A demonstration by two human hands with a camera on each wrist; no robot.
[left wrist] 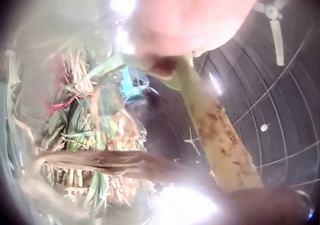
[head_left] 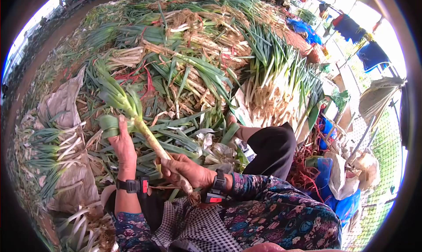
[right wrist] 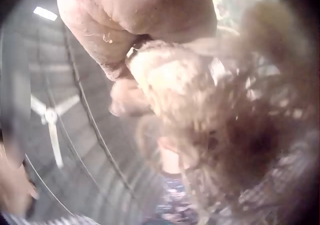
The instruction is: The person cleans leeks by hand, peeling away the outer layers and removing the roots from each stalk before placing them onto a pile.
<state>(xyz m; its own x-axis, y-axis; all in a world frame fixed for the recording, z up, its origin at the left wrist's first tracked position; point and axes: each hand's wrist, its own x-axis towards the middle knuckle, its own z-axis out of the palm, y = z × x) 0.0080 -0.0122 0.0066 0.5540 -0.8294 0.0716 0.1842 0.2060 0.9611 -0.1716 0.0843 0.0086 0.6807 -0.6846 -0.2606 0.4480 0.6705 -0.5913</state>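
Observation:
A long leek (head_left: pixel 151 140) with green leaves at its top and a pale stalk slants across the person's lap. The right hand (head_left: pixel 182 169) grips its lower stalk, just above the brown, hairy roots (head_left: pixel 193 198). Close to the upper stalk, the left hand (head_left: pixel 124 144) holds a broad green leaf (head_left: pixel 109 126) bent over to the left, its thumb pointing up. The left wrist view has the dirt-specked stalk (left wrist: pixel 220 130) below the left hand (left wrist: pixel 195 15). In the right wrist view, the right hand's fingers (right wrist: pixel 150 10) curl over the stalk's root end (right wrist: pixel 167 75).
Heaps of leeks (head_left: pixel 193 36) spread across the ground ahead. Upright leeks (head_left: pixel 281 71) stand bundled at right. Smaller ones lie on a pale sack (head_left: pixel 72 181) at left. Red ties (head_left: pixel 307 168) and blue bags (head_left: pixel 325 177) sit beside the bent knee (head_left: pixel 277 146). Loose leaves surround the feet.

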